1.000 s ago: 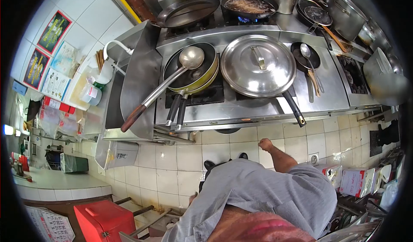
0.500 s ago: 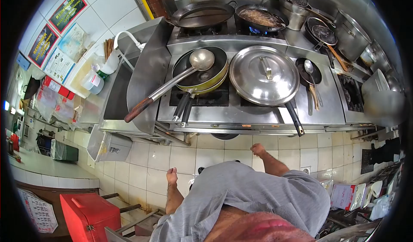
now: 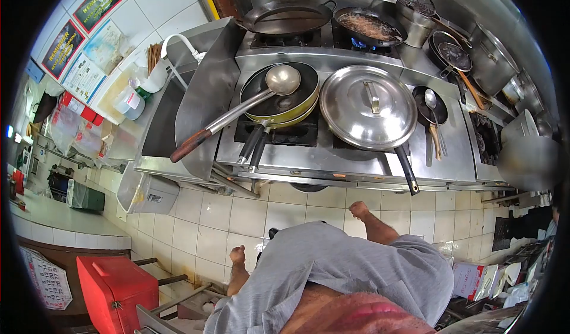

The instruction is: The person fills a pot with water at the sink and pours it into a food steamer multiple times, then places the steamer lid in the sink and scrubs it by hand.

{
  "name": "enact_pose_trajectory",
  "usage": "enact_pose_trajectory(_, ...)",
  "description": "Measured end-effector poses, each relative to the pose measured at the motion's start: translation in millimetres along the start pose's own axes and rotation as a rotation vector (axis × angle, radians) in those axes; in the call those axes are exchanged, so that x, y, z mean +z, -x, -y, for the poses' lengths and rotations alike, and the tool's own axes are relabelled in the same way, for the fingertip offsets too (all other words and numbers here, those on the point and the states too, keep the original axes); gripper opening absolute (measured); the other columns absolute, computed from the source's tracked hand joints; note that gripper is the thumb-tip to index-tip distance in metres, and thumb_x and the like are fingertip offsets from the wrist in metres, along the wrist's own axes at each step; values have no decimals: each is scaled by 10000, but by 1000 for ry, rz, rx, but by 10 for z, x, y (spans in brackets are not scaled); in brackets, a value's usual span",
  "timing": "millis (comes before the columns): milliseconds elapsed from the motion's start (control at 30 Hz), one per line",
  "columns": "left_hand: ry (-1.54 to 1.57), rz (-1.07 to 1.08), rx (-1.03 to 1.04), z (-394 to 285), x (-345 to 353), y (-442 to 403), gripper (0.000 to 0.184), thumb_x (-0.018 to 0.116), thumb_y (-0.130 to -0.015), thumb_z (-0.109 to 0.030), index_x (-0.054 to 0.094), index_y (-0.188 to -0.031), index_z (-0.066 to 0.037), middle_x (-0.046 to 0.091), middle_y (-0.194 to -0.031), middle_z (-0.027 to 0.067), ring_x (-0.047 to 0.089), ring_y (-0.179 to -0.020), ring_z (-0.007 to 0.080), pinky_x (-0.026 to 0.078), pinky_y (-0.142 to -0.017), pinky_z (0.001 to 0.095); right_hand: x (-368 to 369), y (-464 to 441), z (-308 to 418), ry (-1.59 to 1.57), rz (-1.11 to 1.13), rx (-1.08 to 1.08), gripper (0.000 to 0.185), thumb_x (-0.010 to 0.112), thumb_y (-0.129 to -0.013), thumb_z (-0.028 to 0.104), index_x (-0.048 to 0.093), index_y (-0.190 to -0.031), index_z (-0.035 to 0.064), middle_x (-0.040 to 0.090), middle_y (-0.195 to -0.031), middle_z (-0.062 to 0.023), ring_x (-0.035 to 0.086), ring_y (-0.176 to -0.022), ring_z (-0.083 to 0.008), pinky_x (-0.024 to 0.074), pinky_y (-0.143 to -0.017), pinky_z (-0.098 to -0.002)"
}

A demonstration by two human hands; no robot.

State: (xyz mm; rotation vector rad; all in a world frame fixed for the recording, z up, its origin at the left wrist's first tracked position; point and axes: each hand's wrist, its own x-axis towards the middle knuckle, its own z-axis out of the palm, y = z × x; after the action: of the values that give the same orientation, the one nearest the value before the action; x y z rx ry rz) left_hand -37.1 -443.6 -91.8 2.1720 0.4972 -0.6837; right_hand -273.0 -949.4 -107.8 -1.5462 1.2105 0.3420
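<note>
My left hand point(image 3: 237, 255) hangs low by my side, fingers curled, with nothing visible in it. My right hand point(image 3: 358, 209) is held in front of the stove's edge, closed in a loose fist and touching nothing. Nearest to it is the black handle of a pan under a large steel lid point(image 3: 344, 117). Left of the lid, two nested frying pans point(image 3: 310, 99) carry a long ladle point(image 3: 282, 80) with a wooden grip. A small black pan point(image 3: 422, 117) holding a spoon point(image 3: 430, 99) sits to the right.
Behind, food bubbles in a frying pan point(image 3: 369, 28) over a blue flame, beside a wide wok point(image 3: 288, 24). Pots and strainers point(image 3: 450, 55) stand at back right. A sink with a white faucet point(image 3: 178, 39), a grey bin point(image 3: 155, 194) and a red box point(image 3: 113, 295) are at left.
The view has shifted slightly, so the stove and pans sit a little differently in the frame. Both hands stay low and empty; no pan or utensil has visibly moved.
</note>
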Motion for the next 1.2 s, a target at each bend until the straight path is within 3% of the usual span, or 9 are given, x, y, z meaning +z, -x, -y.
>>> enact_pose_trajectory(167, -1, -84, 30, -107, 84, -137, 386, 666, -738, -248, 596, -984, 42, 627, -900, 175, 588, -845, 256, 458, -755, 354, 58, -70, 237, 189, 5, -99, 248, 549, -730, 197, 635, -894, 34, 603, -657, -91, 542, -492, -182, 472, -499, -324)
enact_pose_trajectory(300, 10, -89, 83, -65, 98, -200, 396, 674, -730, -259, 599, -983, 37, 625, -900, 180, 590, -840, 255, 466, -739, 352, 113, -21, 254, 172, -36, -275, 249, 538, -736, 216, 640, -868, 31, 595, -629, -84, 544, -494, -177, 472, -498, -322)
enact_pose_trajectory(600, -18, -82, -3, 214, 132, -120, 398, 675, -714, -257, 607, -963, 45, 623, -910, 197, 598, -844, 270, 471, -755, 356, 39, 78, -10, 146, 35, -29, 196, 577, -746, 178, 610, -852, 17, 566, -645, -41, 532, -491, -131, 419, -391, -268)
enact_pose_trajectory(667, -134, -105, 104, 266, 141, -126, 376, 639, -757, -244, 570, -1014, 20, 580, -714, 85, 498, -485, 149, 391, -396, 288, 30, 99, -79, 87, 30, -39, 178, 553, -746, 197, 613, -782, 33, 540, -536, -57, 483, -398, -151, 417, -375, -307)
enact_pose_trajectory(700, -133, -107, 101, 294, 151, -129, 376, 639, -757, -244, 570, -1014, 20, 580, -714, 85, 498, -485, 149, 391, -396, 288, 28, 97, -102, 90, 32, -39, 178, 553, -746, 197, 613, -782, 33, 540, -536, -57, 483, -398, -151, 417, -375, -307)
enact_pose_trajectory(767, -33, -120, 22, 227, 152, -46, 416, 681, -695, -270, 614, -953, 50, 625, -909, 208, 602, -848, 280, 471, -763, 364, 28, 168, -91, 1, 0, -19, 170, 544, -754, 190, 606, -759, 31, 529, -524, -51, 476, -395, -148, 409, -369, -308)
enact_pose_trajectory(1000, -48, -145, 60, 181, 140, -58, 404, 676, -694, -277, 622, -930, 47, 623, -866, 236, 611, -807, 294, 478, -745, 372, 124, 61, -65, 57, 5, -60, 184, 554, -751, 187, 611, -783, 16, 538, -535, -52, 491, -409, -153, 420, -385, -303)
enact_pose_trajectory(1067, -59, -147, 85, 227, 141, -103, 396, 676, -699, -283, 623, -940, 27, 591, -938, 254, 586, -858, 311, 464, -778, 383, 114, 102, 17, 63, 72, -43, 239, 576, -749, 201, 605, -902, 19, 573, -670, -45, 535, -510, -126, 422, -398, -262)
enact_pose_trajectory(1200, -63, -160, 66, 305, 162, -143, 388, 672, -707, -285, 620, -955, 9, 530, -1039, 251, 540, -924, 331, 439, -824, 398, 123, 117, 79, 123, 99, -84, 243, 572, -750, 203, 608, -908, 21, 584, -683, -48, 545, -518, -127, 438, -409, -265)
